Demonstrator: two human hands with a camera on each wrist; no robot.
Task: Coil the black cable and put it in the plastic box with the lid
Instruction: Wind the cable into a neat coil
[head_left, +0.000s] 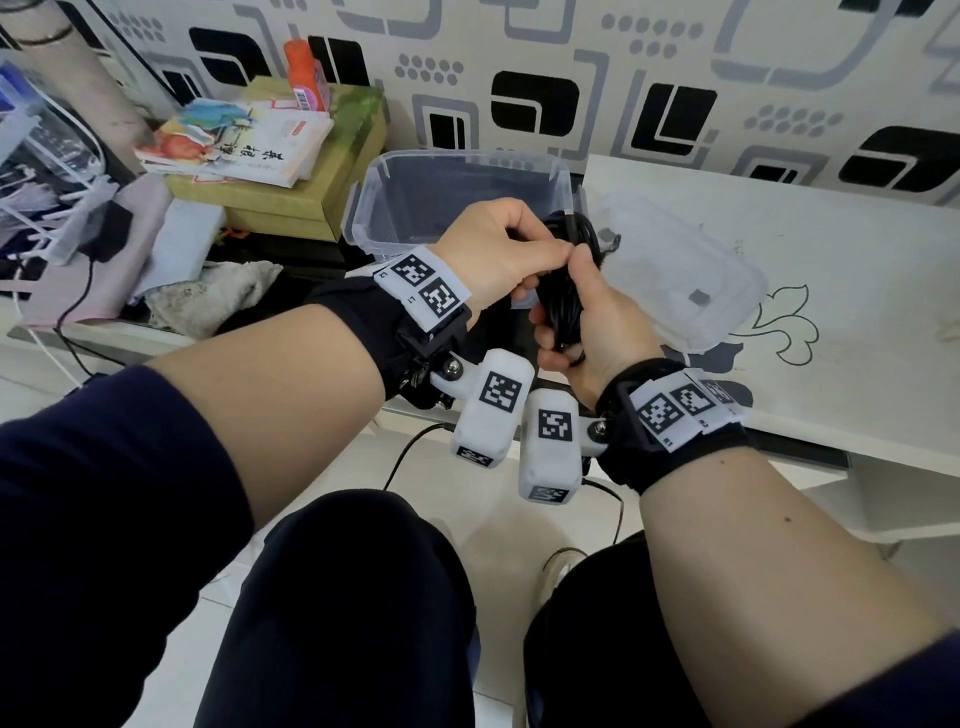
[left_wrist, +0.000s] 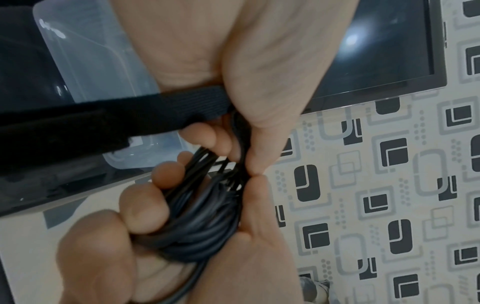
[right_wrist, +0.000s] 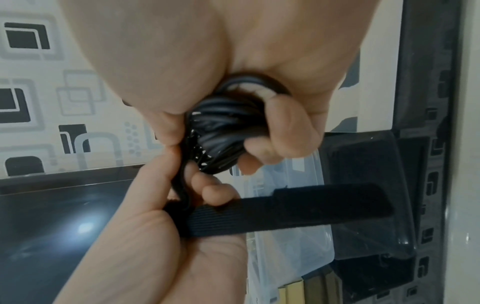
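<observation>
The black cable (head_left: 563, 306) is wound into a tight bundle held between both hands in front of the clear plastic box (head_left: 363, 208). My right hand (head_left: 566, 332) grips the bundle (right_wrist: 221, 127) with fingers and thumb curled round it. My left hand (head_left: 545, 254) pinches a strand at the bundle's top (left_wrist: 233, 152), and a black fabric strap (left_wrist: 130, 115) sticks out sideways from under its fingers. The strap (right_wrist: 285, 205) hangs loose. The box stands open, and its clear lid (head_left: 675, 280) lies to its right on the white table (head_left: 831, 291).
A stack of books on a green carton (head_left: 270, 156) with an orange bottle (head_left: 306, 73) stands left of the box. Cloths (head_left: 208, 296) and thin wires lie further left. A dark screen (left_wrist: 376, 51) is behind the hands. My knees are below them.
</observation>
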